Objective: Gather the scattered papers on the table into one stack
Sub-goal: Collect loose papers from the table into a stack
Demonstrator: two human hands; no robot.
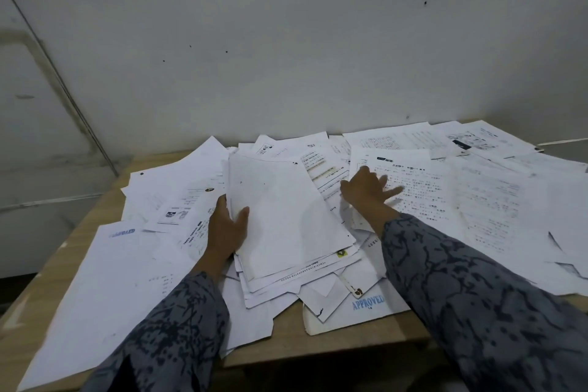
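White printed papers lie scattered over a wooden table (pixel 334 347). In the middle, my left hand (pixel 226 229) grips the left edge of a loose stack of sheets (pixel 286 216), thumb on top, the stack tilted up a little. My right hand (pixel 369 189) reaches to the right of the stack, fingers spread flat on a printed sheet (pixel 423 194). More sheets (pixel 496 210) spread to the right, and others (pixel 121 280) to the left.
A white wall (pixel 286 57) rises directly behind the table. Sheets stamped "APPROVED" (pixel 367 304) lie near the front edge. Papers at the left and right overhang the table's edges. A pale ledge (pixel 47 197) runs along the left wall.
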